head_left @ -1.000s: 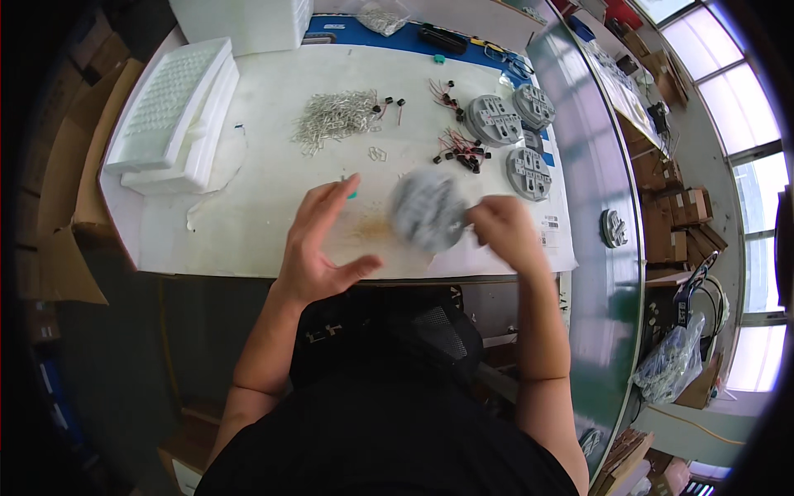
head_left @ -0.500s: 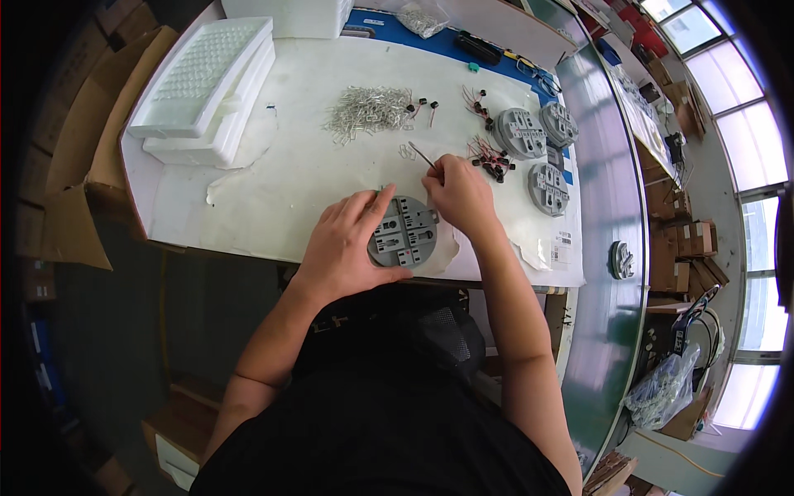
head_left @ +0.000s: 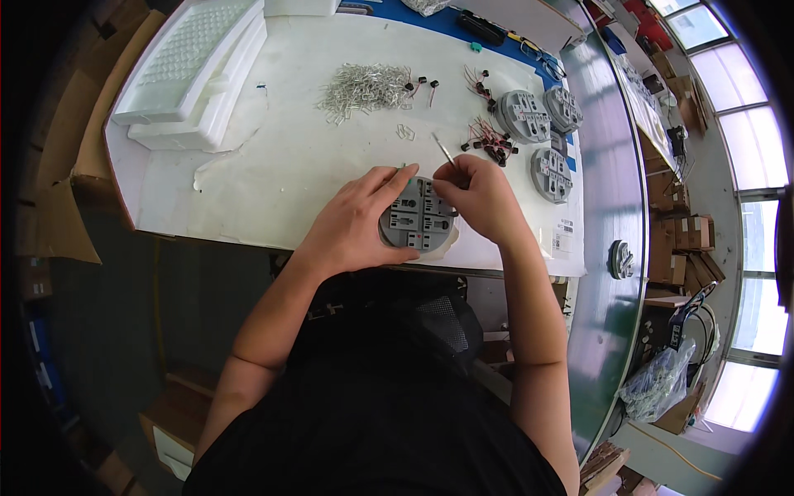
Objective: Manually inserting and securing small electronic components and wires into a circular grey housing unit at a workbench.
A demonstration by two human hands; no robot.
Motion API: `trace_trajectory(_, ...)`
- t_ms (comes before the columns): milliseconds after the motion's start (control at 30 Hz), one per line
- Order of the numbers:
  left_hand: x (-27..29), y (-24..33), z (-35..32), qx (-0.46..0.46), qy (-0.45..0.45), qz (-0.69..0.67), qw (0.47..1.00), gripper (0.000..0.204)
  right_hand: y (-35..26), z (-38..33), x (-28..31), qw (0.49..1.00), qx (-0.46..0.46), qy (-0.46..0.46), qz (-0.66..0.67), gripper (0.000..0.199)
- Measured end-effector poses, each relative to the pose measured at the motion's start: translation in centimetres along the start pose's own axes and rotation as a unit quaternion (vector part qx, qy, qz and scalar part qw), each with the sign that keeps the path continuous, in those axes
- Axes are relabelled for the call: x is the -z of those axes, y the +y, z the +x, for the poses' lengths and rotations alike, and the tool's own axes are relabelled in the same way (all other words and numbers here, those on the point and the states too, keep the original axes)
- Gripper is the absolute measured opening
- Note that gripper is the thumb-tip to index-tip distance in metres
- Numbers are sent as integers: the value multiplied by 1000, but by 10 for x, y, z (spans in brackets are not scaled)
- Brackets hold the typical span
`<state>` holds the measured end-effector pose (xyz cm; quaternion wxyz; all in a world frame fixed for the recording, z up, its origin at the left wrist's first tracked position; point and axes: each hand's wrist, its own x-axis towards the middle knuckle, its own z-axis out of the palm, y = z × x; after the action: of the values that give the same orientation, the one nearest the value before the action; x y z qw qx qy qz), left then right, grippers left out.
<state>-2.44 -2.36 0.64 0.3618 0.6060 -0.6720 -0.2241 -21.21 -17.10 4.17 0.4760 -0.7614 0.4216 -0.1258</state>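
A round grey plastic base [head_left: 403, 221] with slots and raised blocks lies near the front edge of the table. My left hand [head_left: 351, 217] clasps its left side, the thumb along the near rim and the fingers at the far rim. My right hand [head_left: 478, 194] is closed around a thin metal rod-like tool [head_left: 444, 147], whose upper end points away from me. Its fingertips are over the base's far right part and hide what they touch there. A few loose wire clips [head_left: 404, 132] lie just beyond the base.
A heap of metal clips [head_left: 364, 91] lies farther back. Black parts with red wires [head_left: 494, 145] sit to the right, beside several more grey bases [head_left: 524, 116]. White foam trays [head_left: 186, 70] stand at the left. A green ledge [head_left: 608, 248] runs along the right, holding another base [head_left: 621, 259].
My right hand has come nearer, onto the base's far right part, and the tool now stands more upright. The base and my left hand have shifted slightly right relative to the view.
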Motion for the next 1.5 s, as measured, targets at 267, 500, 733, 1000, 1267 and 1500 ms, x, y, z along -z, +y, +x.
trace_trajectory(267, -1, 1, -1, 16, -10, 1, 1000, 112, -9, 1, -9, 994, 17, 63, -91, 32)
trace_trajectory(500, 0, 0, -2, 17, -2, -2, 1000, 112, -10, 10, 8, 997, -35, 1, -70, 27)
trace_trajectory(733, 1, 0, -1, -2, -3, 18, 1000, 108, 6, 11, 7, 998, -35, -45, -37, 29)
trace_trajectory(1000, 4, -4, 7, -16, 33, -94, 995, 83, 13, 8, 21, 982, -109, -64, 143, 28)
trace_trajectory(1267, -6, 9, 26, 1, 130, -64, 989, 31, 23, 1, 14, 986, -45, -36, 154, 27)
trace_trajectory(1500, -29, 1, 26, -32, 168, 30, 985, 30, 21, 11, 1, 999, -33, -31, 8, 29)
